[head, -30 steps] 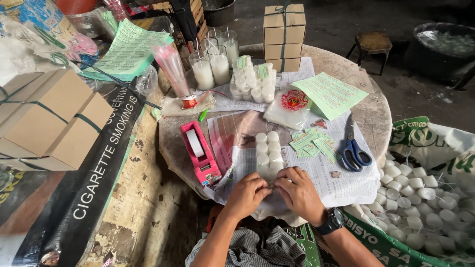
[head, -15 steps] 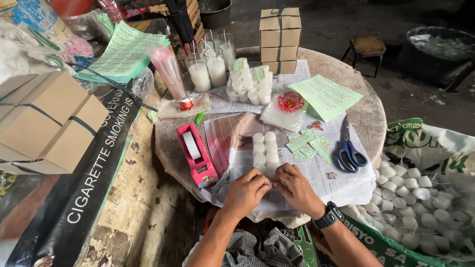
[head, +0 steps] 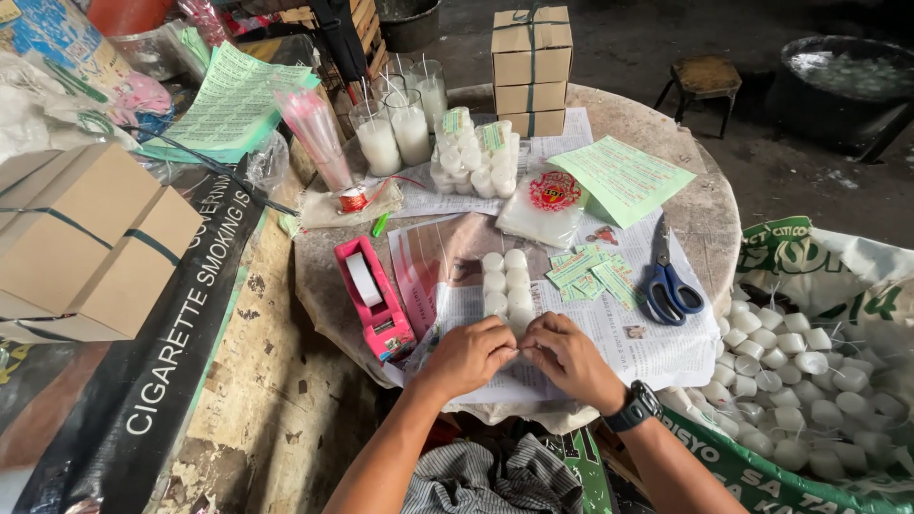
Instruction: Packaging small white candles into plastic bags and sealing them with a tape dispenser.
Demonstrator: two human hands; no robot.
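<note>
Round table: both hands' fingers pinch clear bag holding white candles.

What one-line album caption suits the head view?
Both hands, left hand and right hand, meet at a clear packet of small white candles on newspaper.

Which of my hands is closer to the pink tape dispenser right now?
Left. Your left hand sits just right of the pink tape dispenser, close to its near end; your right hand lies farther right, beyond the left hand.

pink tape dispenser | blue scissors | stacked cardboard boxes | green leaflet
</note>
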